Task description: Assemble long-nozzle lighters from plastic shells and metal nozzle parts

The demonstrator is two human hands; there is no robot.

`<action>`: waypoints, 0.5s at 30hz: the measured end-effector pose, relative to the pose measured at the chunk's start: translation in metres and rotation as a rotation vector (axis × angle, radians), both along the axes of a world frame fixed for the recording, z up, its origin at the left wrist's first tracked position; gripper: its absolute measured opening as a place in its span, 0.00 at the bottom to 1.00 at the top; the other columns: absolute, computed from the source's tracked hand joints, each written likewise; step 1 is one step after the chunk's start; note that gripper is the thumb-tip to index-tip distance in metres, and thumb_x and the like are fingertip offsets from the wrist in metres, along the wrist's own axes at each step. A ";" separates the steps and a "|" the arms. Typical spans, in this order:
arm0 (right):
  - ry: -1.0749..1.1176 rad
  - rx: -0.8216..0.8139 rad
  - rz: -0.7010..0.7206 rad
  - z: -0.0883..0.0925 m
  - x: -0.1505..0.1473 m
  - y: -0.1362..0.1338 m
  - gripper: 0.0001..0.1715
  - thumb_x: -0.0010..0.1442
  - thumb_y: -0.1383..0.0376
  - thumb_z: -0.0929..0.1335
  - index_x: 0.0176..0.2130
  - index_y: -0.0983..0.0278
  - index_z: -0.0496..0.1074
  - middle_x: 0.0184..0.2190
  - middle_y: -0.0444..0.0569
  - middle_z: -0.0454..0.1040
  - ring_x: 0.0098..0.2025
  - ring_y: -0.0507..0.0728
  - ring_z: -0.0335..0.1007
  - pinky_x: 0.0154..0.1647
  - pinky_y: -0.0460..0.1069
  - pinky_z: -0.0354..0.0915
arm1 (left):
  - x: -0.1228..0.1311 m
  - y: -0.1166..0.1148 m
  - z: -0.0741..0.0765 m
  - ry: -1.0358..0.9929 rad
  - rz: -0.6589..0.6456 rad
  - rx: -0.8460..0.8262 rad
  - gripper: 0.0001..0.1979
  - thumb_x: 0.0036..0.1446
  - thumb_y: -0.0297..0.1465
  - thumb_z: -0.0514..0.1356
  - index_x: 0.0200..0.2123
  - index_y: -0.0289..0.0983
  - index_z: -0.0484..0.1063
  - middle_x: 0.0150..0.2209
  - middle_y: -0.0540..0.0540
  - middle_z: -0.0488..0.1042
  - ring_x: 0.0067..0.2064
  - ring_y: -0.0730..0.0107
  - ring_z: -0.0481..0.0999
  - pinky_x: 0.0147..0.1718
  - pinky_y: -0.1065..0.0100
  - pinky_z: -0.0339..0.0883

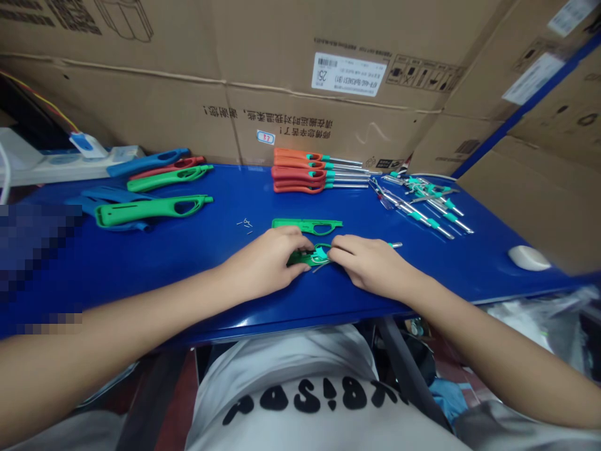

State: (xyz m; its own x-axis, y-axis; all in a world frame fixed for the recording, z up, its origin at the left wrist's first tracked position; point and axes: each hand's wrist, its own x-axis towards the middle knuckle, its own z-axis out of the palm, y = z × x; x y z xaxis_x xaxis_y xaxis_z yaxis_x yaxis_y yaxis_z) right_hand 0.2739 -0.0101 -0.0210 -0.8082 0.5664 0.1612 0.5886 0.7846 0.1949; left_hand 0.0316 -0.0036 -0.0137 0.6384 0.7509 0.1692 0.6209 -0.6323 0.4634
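A green half shell of a long-nosed lighter (297, 257) lies low over the blue table, with teal parts (320, 254) and thin wires at its open side. My left hand (280, 255) is closed on the shell's left end, thumb at the near edge and fingers at the far edge. At the other end my right hand (359, 260) pinches the lighter, its fingertips beside the teal parts. A metal tube tip (397, 245) sticks out past my right hand; the rest is hidden. Just behind lies another green half shell (307, 225). Several small screws (245, 223) are scattered left of it.
Orange and red lighters (298, 172) with metal tubes are stacked at the back. Metal tubes with teal fittings (429, 203) lie right, near a white computer mouse (529, 257). Green, blue and red shells (153, 212) lie left, before a power strip (51, 168). Cardboard (263, 119) walls the back.
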 end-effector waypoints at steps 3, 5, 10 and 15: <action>-0.035 0.027 0.027 0.001 0.000 0.000 0.12 0.66 0.75 0.61 0.43 0.64 0.71 0.43 0.52 0.74 0.37 0.55 0.66 0.28 0.49 0.50 | 0.000 -0.001 -0.001 0.007 0.004 0.019 0.14 0.59 0.26 0.65 0.50 0.33 0.76 0.45 0.41 0.78 0.48 0.56 0.78 0.50 0.58 0.72; -0.076 0.047 0.038 0.003 -0.001 -0.002 0.12 0.66 0.75 0.61 0.43 0.65 0.71 0.43 0.52 0.74 0.35 0.55 0.66 0.28 0.49 0.51 | 0.000 -0.002 -0.003 0.030 -0.005 0.057 0.16 0.61 0.27 0.64 0.52 0.33 0.74 0.47 0.40 0.77 0.50 0.55 0.76 0.51 0.57 0.71; -0.080 0.021 0.004 0.006 -0.002 -0.010 0.13 0.70 0.69 0.60 0.45 0.67 0.72 0.43 0.55 0.75 0.31 0.54 0.67 0.28 0.50 0.56 | -0.001 -0.007 -0.006 0.150 -0.085 0.171 0.19 0.68 0.28 0.54 0.60 0.37 0.71 0.44 0.39 0.73 0.47 0.56 0.74 0.47 0.58 0.71; 0.112 -0.049 -0.015 0.006 0.011 -0.008 0.18 0.71 0.64 0.60 0.55 0.65 0.71 0.50 0.55 0.75 0.37 0.55 0.73 0.32 0.49 0.65 | 0.000 -0.010 -0.009 0.323 -0.153 0.310 0.22 0.71 0.28 0.46 0.63 0.36 0.68 0.44 0.38 0.71 0.45 0.56 0.71 0.45 0.58 0.69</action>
State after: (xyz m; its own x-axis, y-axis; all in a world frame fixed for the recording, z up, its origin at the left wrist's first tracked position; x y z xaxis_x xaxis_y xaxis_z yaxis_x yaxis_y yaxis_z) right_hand 0.2851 -0.0182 -0.0148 -0.7781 0.5876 0.2220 0.6162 0.7827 0.0882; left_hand 0.0313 -0.0140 -0.0230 0.7945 0.5896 0.1450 0.5912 -0.8057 0.0368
